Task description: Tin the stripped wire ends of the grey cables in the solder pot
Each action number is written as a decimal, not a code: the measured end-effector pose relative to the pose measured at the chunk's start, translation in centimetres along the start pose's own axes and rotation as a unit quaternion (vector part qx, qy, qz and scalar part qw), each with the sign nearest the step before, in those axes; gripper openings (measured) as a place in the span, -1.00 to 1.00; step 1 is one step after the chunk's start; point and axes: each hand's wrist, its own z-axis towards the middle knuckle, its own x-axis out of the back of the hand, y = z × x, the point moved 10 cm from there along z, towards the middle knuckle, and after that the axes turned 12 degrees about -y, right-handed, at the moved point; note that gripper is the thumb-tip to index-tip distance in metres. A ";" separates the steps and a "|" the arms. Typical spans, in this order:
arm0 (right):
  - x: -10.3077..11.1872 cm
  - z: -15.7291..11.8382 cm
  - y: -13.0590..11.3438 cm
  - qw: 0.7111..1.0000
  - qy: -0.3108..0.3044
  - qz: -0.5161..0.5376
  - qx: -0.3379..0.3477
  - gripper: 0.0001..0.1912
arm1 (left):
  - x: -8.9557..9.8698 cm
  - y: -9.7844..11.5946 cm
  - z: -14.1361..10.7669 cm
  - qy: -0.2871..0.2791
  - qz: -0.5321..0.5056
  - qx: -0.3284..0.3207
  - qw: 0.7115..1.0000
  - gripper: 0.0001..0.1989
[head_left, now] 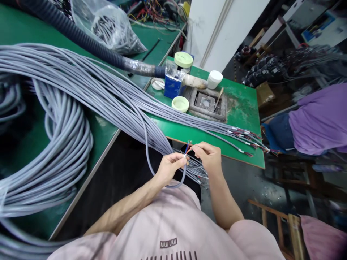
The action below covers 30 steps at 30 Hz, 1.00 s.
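Observation:
My left hand (171, 166) pinches a grey cable (184, 176) close to its stripped end, where a bit of white shows. From that end fan out thin coloured wires (187, 147), blue and red among them. My right hand (208, 154) is closed, its thumb and fingertips pinching a reddish wire of the same cable. The held cable loops down below my left hand and back up into a thick bundle of grey cables (119, 104). Several stripped cable ends (245, 137) lie at the right on the green bench (244, 103).
Coiled grey cable (67, 144) fills the left table. A black hose (94, 43) runs to a blue box (172, 86) beside a square metal pot (207, 103). Nearby are a pale green lid (180, 104) and a white tub (215, 78). A person in purple (320, 119) sits at right.

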 end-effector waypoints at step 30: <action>-3.2 1.2 5.1 0.962 -0.051 0.258 -0.077 -0.90 | -1.2 -0.3 -0.3 -0.113 -0.234 0.041 0.965 -0.70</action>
